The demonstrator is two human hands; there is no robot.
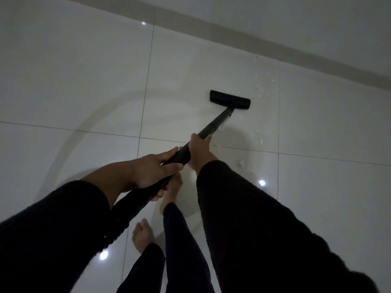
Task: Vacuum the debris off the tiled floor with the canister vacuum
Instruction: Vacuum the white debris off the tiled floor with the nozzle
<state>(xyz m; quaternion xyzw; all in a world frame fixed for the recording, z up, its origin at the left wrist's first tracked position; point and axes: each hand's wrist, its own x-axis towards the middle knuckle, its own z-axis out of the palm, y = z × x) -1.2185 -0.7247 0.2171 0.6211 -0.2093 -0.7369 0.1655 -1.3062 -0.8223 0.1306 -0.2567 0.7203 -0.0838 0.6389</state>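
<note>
A black vacuum wand [213, 125] slants from my hands down to a flat black floor head [230, 99] resting on the glossy white tiled floor [84, 81]. My left hand [154, 170] grips the lower, thicker part of the wand near the ribbed hose [118, 225]. My right hand [200, 151] grips the wand higher up, closer to the head. Small white debris [259, 89] lies scattered to the right of the head, with more bits [241, 163] near my right hand. The canister is out of view.
A beige skirting board [275, 43] and the wall run diagonally across the top right, just beyond the floor head. My bare feet [143, 235] stand on the tiles below the hands. Ceiling lights reflect as bright spots on the floor.
</note>
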